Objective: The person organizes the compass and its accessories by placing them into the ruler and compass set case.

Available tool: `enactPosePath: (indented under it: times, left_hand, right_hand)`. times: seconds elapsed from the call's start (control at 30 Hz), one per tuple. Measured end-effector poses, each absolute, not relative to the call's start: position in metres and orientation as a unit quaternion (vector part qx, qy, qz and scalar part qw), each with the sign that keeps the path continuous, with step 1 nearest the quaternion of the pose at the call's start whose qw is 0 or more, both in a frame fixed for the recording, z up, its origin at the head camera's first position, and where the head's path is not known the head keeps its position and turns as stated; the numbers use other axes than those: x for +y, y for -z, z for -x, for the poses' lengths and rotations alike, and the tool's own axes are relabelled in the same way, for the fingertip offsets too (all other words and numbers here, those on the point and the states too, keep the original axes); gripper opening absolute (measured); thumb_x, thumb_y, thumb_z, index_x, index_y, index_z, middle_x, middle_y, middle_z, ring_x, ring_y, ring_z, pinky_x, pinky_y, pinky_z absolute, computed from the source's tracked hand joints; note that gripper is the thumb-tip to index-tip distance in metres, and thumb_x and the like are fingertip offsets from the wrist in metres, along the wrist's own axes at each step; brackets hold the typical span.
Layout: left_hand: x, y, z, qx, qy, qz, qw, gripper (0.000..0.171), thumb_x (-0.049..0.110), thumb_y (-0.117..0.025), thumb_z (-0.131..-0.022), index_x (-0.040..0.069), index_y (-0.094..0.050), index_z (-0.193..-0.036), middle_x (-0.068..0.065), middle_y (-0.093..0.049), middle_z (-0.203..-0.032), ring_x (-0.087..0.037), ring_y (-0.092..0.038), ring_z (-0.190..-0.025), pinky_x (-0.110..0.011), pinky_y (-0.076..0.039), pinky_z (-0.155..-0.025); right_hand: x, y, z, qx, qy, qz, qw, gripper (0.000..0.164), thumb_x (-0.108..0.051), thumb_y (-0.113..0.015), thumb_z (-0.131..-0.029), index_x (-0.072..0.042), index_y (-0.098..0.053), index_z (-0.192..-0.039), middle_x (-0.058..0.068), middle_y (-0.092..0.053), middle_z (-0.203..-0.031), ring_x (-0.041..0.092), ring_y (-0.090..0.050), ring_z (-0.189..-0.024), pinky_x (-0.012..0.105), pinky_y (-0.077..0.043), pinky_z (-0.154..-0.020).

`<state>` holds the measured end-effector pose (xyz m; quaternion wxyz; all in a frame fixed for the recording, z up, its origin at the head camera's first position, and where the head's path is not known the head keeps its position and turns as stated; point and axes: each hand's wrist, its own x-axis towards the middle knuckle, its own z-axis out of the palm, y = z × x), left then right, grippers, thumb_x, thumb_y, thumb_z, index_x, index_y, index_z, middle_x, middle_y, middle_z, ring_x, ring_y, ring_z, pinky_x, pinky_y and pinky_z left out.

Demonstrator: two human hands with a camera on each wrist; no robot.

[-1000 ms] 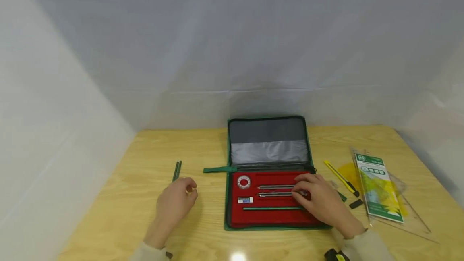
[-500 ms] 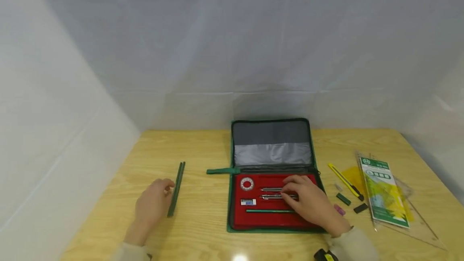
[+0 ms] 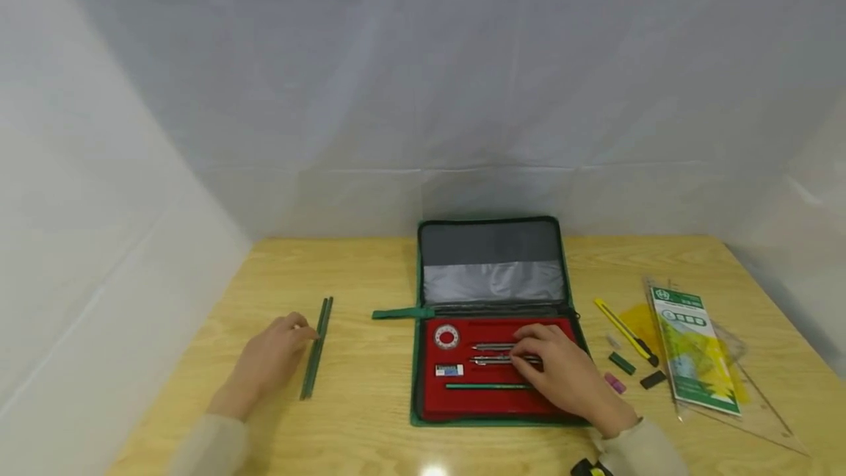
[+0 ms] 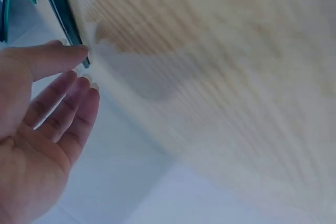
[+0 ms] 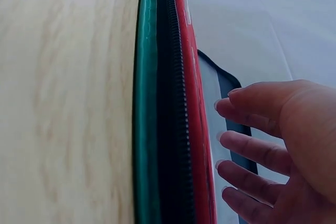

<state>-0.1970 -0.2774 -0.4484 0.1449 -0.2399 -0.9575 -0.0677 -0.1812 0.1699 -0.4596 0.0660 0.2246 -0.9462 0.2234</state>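
Two long green pencils (image 3: 316,358) lie side by side on the left of the table. My left hand (image 3: 261,362) is at their middle in the head view. In the left wrist view its thumb (image 4: 71,59) and index finger pinch the pencils, with the other fingers loosely extended. My right hand (image 3: 562,373) hovers at the open green case (image 3: 492,421), fingers relaxed near the right ends of silver drawing instruments (image 3: 492,360). The red tray (image 3: 456,406) also holds a white ring-shaped disc (image 3: 446,337), a small wrapped eraser (image 3: 449,370) and a thin green pencil (image 3: 482,386).
Right of the case lie a yellow utility knife (image 3: 621,327), a green block (image 3: 622,363), a pink piece (image 3: 615,383) and a dark block (image 3: 653,380). A green-and-yellow packet (image 3: 700,358) lies over clear set squares (image 3: 767,417). The case's lid (image 3: 489,241) stands up behind the tray.
My left hand has moved left off the pencils, uncovering them, then its fingers have come back onto them. My right hand has shifted slightly left over the instruments.
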Motion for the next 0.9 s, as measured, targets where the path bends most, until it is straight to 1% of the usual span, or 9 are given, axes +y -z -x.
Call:
enactPosePath:
  times: [0.1,0.23,0.33,0.43,0.5,0.6,0.73,0.83,0.9]
  left_hand:
    - [-0.279,0.45,0.201,-0.957,0.068,0.246,0.139,0.024,-0.01,-0.072,-0.074,0.007,-0.072,-0.092,-0.007,-0.061,-0.101,-0.025,-0.059,-0.089,-0.034,-0.054,-0.067]
    - [-0.281,0.449,0.204,-0.962,0.066,0.237,0.118,0.026,-0.014,-0.069,-0.071,0.005,-0.072,-0.088,-0.008,-0.062,-0.101,-0.027,-0.057,-0.094,-0.038,-0.053,-0.075]
    - [-0.282,0.446,0.205,-0.961,0.063,0.242,0.114,0.024,-0.013,-0.069,-0.071,0.005,-0.071,-0.086,-0.007,-0.063,-0.097,-0.027,-0.058,-0.091,-0.04,-0.052,-0.078]
    - [-0.285,0.443,0.207,-0.959,0.056,0.254,0.115,0.021,-0.01,-0.071,-0.073,0.006,-0.071,-0.086,-0.005,-0.062,-0.092,-0.026,-0.058,-0.086,-0.039,-0.053,-0.075]
    - [-0.288,0.442,0.209,-0.957,0.054,0.259,0.115,0.019,-0.007,-0.073,-0.074,0.008,-0.072,-0.085,-0.003,-0.06,-0.09,-0.024,-0.056,-0.085,-0.037,-0.053,-0.072]
    - [-0.295,0.441,0.214,-0.956,0.053,0.269,0.108,0.019,-0.003,-0.077,-0.074,0.012,-0.072,-0.084,-0.003,-0.057,-0.094,-0.024,-0.053,-0.089,-0.033,-0.053,-0.066]
    - [-0.305,0.439,0.219,-0.951,0.046,0.291,0.097,0.022,-0.002,-0.08,-0.071,0.016,-0.069,-0.08,-0.005,-0.057,-0.099,-0.027,-0.052,-0.094,-0.033,-0.053,-0.067]
    - [-0.31,0.436,0.22,-0.946,0.031,0.31,0.091,0.023,-0.001,-0.078,-0.072,0.017,-0.065,-0.076,-0.002,-0.059,-0.093,-0.023,-0.054,-0.087,-0.034,-0.052,-0.07]
    - [-0.312,0.434,0.22,-0.944,0.017,0.316,0.088,0.023,0.0,-0.077,-0.073,0.018,-0.062,-0.073,0.002,-0.058,-0.084,-0.019,-0.053,-0.078,-0.032,-0.051,-0.066]
  right_hand:
    - [0.171,0.46,0.18,-0.946,-0.223,-0.226,0.072,0.006,-0.027,-0.069,-0.089,-0.022,-0.073,-0.09,-0.004,-0.06,-0.114,0.018,-0.053,-0.106,0.04,-0.047,-0.088]
    - [0.173,0.46,0.179,-0.944,-0.223,-0.229,0.078,0.007,-0.028,-0.069,-0.089,-0.022,-0.073,-0.09,-0.003,-0.06,-0.114,0.018,-0.054,-0.105,0.041,-0.046,-0.088]
    - [0.174,0.46,0.178,-0.944,-0.222,-0.231,0.08,0.007,-0.027,-0.069,-0.089,-0.022,-0.073,-0.09,-0.003,-0.06,-0.113,0.018,-0.054,-0.105,0.041,-0.047,-0.088]
    - [0.176,0.461,0.177,-0.944,-0.221,-0.23,0.079,0.005,-0.025,-0.07,-0.088,-0.022,-0.073,-0.091,-0.003,-0.06,-0.113,0.018,-0.054,-0.104,0.04,-0.047,-0.088]
    - [0.176,0.461,0.176,-0.944,-0.223,-0.229,0.078,0.004,-0.024,-0.07,-0.088,-0.022,-0.073,-0.091,-0.002,-0.06,-0.114,0.018,-0.054,-0.104,0.04,-0.047,-0.087]
    - [0.177,0.462,0.175,-0.943,-0.226,-0.23,0.078,0.006,-0.022,-0.071,-0.087,-0.022,-0.073,-0.092,-0.002,-0.06,-0.114,0.017,-0.054,-0.105,0.04,-0.047,-0.087]
    - [0.179,0.462,0.174,-0.941,-0.231,-0.236,0.078,0.005,-0.024,-0.07,-0.088,-0.022,-0.072,-0.092,-0.001,-0.06,-0.115,0.018,-0.054,-0.106,0.041,-0.047,-0.087]
    - [0.18,0.463,0.173,-0.938,-0.236,-0.244,0.075,0.005,-0.024,-0.069,-0.089,-0.022,-0.072,-0.092,-0.001,-0.06,-0.116,0.018,-0.053,-0.106,0.041,-0.048,-0.086]
    - [0.182,0.464,0.173,-0.935,-0.238,-0.251,0.074,0.004,-0.024,-0.068,-0.089,-0.022,-0.072,-0.091,-0.001,-0.06,-0.116,0.019,-0.053,-0.107,0.041,-0.048,-0.086]
